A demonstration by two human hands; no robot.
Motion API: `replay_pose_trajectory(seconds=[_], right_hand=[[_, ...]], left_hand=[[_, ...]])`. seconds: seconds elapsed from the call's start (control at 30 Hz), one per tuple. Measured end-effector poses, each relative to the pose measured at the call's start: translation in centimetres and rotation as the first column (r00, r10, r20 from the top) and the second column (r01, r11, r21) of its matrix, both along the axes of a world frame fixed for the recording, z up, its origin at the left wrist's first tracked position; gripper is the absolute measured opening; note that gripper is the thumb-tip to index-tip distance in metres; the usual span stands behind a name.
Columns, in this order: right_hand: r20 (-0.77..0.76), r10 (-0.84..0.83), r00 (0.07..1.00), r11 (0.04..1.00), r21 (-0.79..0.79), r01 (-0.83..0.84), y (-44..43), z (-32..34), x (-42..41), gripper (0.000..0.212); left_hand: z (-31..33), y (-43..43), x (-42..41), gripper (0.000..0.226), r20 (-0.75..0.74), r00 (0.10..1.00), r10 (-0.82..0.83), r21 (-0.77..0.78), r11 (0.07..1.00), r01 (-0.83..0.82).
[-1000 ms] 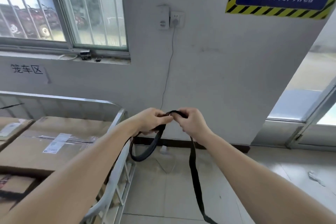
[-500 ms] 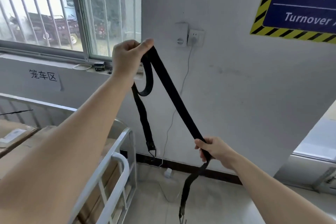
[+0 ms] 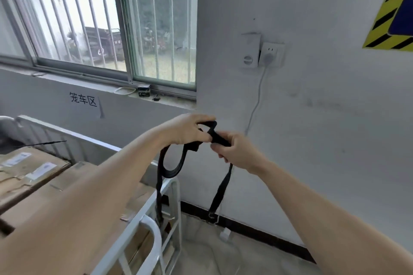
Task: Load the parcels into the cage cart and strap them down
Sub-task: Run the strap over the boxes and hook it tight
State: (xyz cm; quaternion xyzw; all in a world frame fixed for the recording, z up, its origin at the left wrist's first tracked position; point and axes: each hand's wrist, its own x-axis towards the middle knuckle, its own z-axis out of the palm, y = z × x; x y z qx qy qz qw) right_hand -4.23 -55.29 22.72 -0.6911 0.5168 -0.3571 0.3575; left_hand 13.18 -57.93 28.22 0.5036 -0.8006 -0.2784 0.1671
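Both hands hold a black strap (image 3: pixel 220 192) in front of the white wall. My left hand (image 3: pixel 186 130) grips a bunched loop of it, and a loop hangs below that hand. My right hand (image 3: pixel 234 152) pinches the strap just beside the left hand. One end with a small metal hook dangles near the skirting. The white metal cage cart (image 3: pixel 172 205) stands at lower left. Brown cardboard parcels (image 3: pixel 33 169) with white labels lie inside it.
A barred window (image 3: pixel 100 22) fills the upper left, with small items on its sill. A wall socket (image 3: pixel 271 54) with a white cable running down is on the wall ahead. A yellow-black striped sign (image 3: pixel 393 11) hangs at upper right. Tiled floor lies below.
Half a second ago my left hand was raised high and my right hand low, with the strap stretched between them. Now both hands are together again at chest height and a loop hangs below.
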Motion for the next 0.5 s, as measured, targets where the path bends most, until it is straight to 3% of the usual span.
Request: replay_pose_trajectory(seconds=[0.13, 0.27, 0.4, 0.5], right_hand=[[-0.084, 0.158, 0.984, 0.987, -0.028, -0.161, -4.2, 0.2, -1.2, 0.021], [-0.006, 0.275, 0.961, 0.960, 0.060, -0.274, -8.3, 0.2, -2.8, 0.005], [0.025, 0.335, 0.942, 0.927, 0.168, -0.335, -13.1, -0.9, -4.9, 0.020], [0.051, 0.366, 0.929, 0.891, 0.269, -0.366, -16.2, -3.2, -5.8, 0.022]], left_hand=[[-0.9, -2.8, -0.3, 0.023, 0.066, 0.997, 0.048, 0.022, 0.999, -0.049], [-1.0, -5.8, -0.7, 0.016, 0.119, 0.966, 0.229, -0.095, 0.971, -0.219], [-1.1, -8.1, 1.9, 0.010, -0.162, 0.853, 0.497, -0.069, 0.856, -0.512], [-1.6, -9.0, 5.6, 0.020, -0.403, 0.612, 0.681, 0.003, 0.670, -0.743]])
